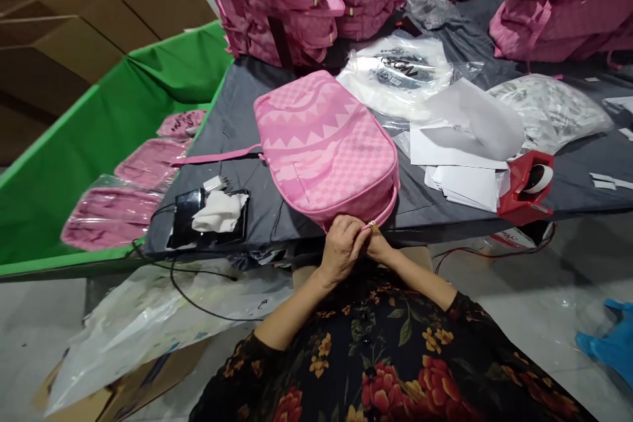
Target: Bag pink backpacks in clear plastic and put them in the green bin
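Head view showed a pink backpack point(326, 145) lying flat at the near edge of the grey table point(237, 119), both hands meeting at its nearest rim. The left hand point(341, 249) had its fingers curled and pressed together over the edge; the right hand point(380, 247) pinched a small gold zipper pull point(372, 226). The bag looked nearly closed, so the zipping seemed close to finished, though it lay unwrapped; bagged ones point(111, 216) sat in the green bin point(74, 158)
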`<state>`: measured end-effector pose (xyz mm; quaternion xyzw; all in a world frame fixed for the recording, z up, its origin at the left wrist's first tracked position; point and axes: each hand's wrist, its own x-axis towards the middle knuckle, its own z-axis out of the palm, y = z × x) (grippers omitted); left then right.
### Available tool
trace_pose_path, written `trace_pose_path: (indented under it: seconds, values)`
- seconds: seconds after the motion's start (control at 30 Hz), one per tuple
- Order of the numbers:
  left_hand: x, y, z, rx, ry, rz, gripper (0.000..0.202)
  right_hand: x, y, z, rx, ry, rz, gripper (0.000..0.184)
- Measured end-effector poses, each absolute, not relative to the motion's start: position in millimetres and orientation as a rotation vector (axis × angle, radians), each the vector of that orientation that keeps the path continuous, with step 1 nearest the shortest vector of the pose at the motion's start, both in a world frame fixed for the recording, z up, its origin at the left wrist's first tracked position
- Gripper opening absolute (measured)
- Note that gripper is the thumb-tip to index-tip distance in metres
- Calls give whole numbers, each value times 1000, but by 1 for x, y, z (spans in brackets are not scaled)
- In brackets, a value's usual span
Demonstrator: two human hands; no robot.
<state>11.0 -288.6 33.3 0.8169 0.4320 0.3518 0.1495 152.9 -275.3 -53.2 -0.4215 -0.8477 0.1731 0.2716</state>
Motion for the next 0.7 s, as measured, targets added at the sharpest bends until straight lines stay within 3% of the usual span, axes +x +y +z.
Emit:
trace_pose_path:
  seconds: [0.13, 0.4, 0.53, 0.7]
  values:
    - [1, -284, 29, 2363, 1278, 875, 41, 191, -296, -35, -1242, -2004, 423, 17]
    - [7, -283, 42, 2223, 1231, 1071, 45, 197, -289, 0, -1082, -2170, -180, 23]
    - [0, -280, 61, 2202, 1192, 1099, 45, 230, -257, 8, -1004, -2183, -50, 22]
    - [1, -280, 44, 2239, 1114, 1001, 48, 260, -231, -3, -1140, -1830, 581, 15]
